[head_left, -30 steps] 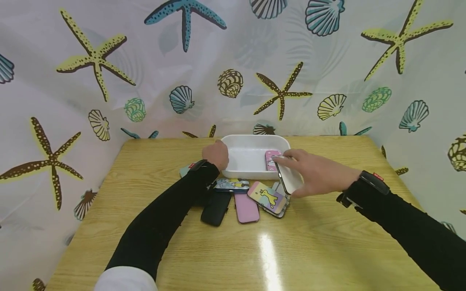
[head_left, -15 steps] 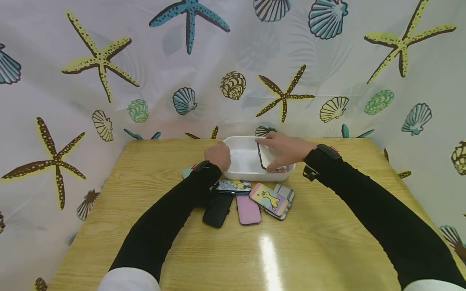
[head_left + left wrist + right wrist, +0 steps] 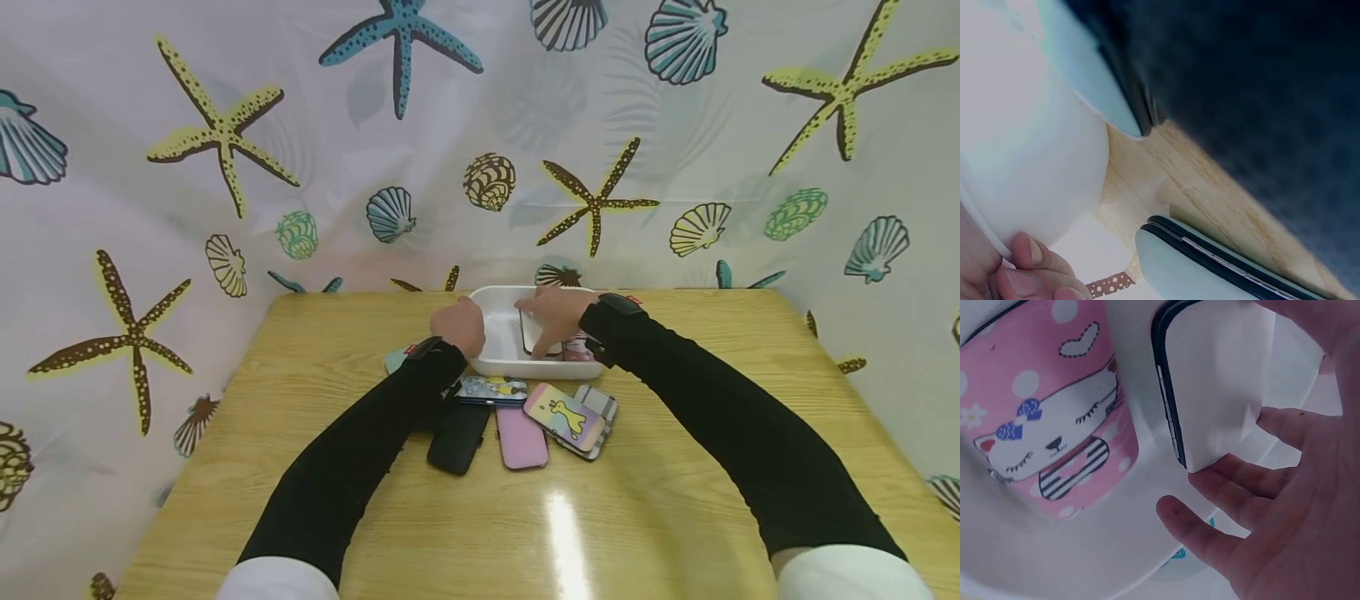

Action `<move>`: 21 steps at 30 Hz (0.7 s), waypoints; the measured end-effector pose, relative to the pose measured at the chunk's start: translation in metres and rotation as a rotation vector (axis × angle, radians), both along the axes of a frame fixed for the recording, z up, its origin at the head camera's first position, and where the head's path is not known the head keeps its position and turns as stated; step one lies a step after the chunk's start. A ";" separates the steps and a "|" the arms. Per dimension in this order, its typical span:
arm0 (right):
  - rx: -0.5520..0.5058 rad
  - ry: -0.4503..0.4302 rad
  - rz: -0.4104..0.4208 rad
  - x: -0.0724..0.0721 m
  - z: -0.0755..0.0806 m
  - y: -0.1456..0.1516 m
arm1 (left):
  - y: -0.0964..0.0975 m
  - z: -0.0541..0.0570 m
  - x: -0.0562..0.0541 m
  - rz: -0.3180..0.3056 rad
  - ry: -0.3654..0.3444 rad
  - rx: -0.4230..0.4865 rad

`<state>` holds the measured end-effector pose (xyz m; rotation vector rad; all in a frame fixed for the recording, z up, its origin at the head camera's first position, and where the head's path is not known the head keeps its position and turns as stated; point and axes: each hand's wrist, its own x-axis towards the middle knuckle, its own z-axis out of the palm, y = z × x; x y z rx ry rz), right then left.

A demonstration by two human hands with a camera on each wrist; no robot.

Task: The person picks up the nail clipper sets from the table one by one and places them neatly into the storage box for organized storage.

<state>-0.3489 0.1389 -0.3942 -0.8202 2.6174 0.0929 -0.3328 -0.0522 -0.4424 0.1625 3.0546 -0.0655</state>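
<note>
A white oblong plastic bin (image 3: pixel 536 372) stands at the back of the table. My left hand (image 3: pixel 459 327) grips its left end, with curled fingers (image 3: pixel 1029 253) at the rim in the left wrist view. Inside the bin, my right hand (image 3: pixel 558 313) holds a flat white hinged case (image 3: pixel 1216 381) by its edges. That case has a dark seam and a metal hinge. Beside it in the bin lies a pink case with a sleeping cat print (image 3: pixel 1054 425); in the head view the right hand and wrist partly cover it.
In front of the bin lie a giraffe-print case (image 3: pixel 564 417) on a grey plaid case (image 3: pixel 606 407), a pink case (image 3: pixel 522 437), a black case (image 3: pixel 459 442) and a blue cartoon case (image 3: pixel 491 389). A pale green case (image 3: pixel 1191 269) lies left, partly behind my left arm.
My right hand has carried the white case from above the table's right side into the bin, lowering it left of the pink cat case. The left hand stays on the bin.
</note>
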 end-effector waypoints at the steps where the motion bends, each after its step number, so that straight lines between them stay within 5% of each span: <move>1: 0.003 -0.001 -0.003 -0.001 -0.002 -0.001 | 0.000 0.000 0.000 0.000 0.002 -0.001; 10: 0.004 -0.007 -0.030 -0.012 -0.022 -0.004 | 0.001 0.004 0.004 0.000 0.001 -0.005; 21: 0.058 -0.014 -0.004 -0.011 -0.023 -0.002 | 0.000 0.003 0.003 -0.008 0.004 -0.001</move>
